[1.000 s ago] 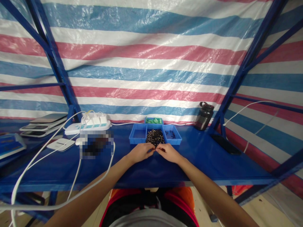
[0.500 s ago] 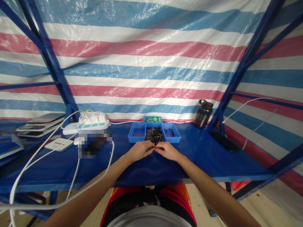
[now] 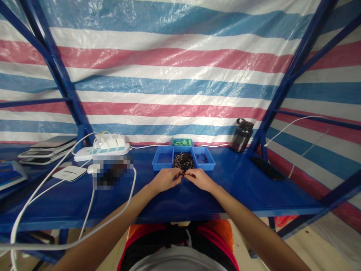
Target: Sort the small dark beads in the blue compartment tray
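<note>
My left hand (image 3: 167, 178) and my right hand (image 3: 199, 178) meet at the fingertips in front of the middle blue bin. Both are closed in a pinch, with a small dark piece (image 3: 182, 174) between them, too small to name. Just beyond the fingers, a heap of small black and brassy parts (image 3: 184, 161) fills the middle bin, whose near edge the hands partly cover. To its right, a blue bin (image 3: 208, 164) holds a few thin dark pieces. On the left stands another blue bin (image 3: 163, 165) with a bare floor. Green pieces (image 3: 182, 142) lie in the bin behind.
At the right back stands a dark bottle (image 3: 242, 135), with a black phone-like slab (image 3: 267, 168) nearer me. Leftward are a power strip (image 3: 104, 151) with white plugs, a flat white device (image 3: 69, 173) and a pixelated dark patch. A white cable (image 3: 132, 188) loops over my left forearm.
My fingertips have drawn slightly apart, and the small dark piece shows more clearly between them. The bins and other things stay in place; the view has shifted very slightly.
</note>
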The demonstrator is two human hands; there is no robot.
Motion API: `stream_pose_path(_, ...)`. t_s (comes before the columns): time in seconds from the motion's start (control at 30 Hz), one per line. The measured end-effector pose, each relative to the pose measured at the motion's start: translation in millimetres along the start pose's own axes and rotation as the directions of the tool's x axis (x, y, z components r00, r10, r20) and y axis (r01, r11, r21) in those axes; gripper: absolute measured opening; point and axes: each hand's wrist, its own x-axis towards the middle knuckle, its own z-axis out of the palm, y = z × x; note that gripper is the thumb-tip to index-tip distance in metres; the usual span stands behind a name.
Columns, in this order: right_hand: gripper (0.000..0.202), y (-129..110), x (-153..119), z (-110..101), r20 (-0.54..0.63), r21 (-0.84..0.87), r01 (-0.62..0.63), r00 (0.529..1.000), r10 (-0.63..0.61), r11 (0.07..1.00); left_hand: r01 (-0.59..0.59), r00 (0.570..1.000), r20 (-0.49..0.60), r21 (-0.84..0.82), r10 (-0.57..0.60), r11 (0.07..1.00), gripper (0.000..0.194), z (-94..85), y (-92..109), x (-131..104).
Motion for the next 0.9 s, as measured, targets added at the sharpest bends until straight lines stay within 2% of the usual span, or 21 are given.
stream_pose_path(0.13, 0.020, -1.4, 0.0, 0.6, -0.075, 0.008, -0.013, 0.997, 0.013, 1.000, 0.008, 0.998, 0.063, 0.022, -0.009, 1.000, 0.011, 0.5, 1.3, 0.1)
stream_pose_path(0.33, 0.020, -9.5, -2.1, -1.7, -0.075, 0.004, 0.043, 0.996, -0.042, 0.999, -0.071, 0.991, 0.117, 0.001, 0.071, 0.997, 0.011, 1.3, 2.9, 0.0)
stream_pose_path(0.5, 0.021, -6.3, -1.0, -1.6, -0.058, 0.016, 0.010, 0.998, -0.009, 1.000, -0.005, 0.994, 0.106, 0.069, -0.003, 0.998, 0.012, 2.5, 2.0, 0.0)
stream_pose_path(0.67, 0.019, -0.8, -1.2, 1.5, 0.026, -0.012, -0.020, 0.999, 0.020, 1.000, 0.069, 0.994, 0.075, 0.077, -0.075, 0.995, 0.011, 1.1, 3.1, 0.7)
stream_pose_path(0.9, 0.014, -3.3, -0.9, 2.2, 0.058, -0.021, 0.011, 0.998, -0.009, 1.000, -0.034, 0.995, 0.090, -0.042, 0.037, 0.999, 0.015, -4.7, 6.7, -0.7)
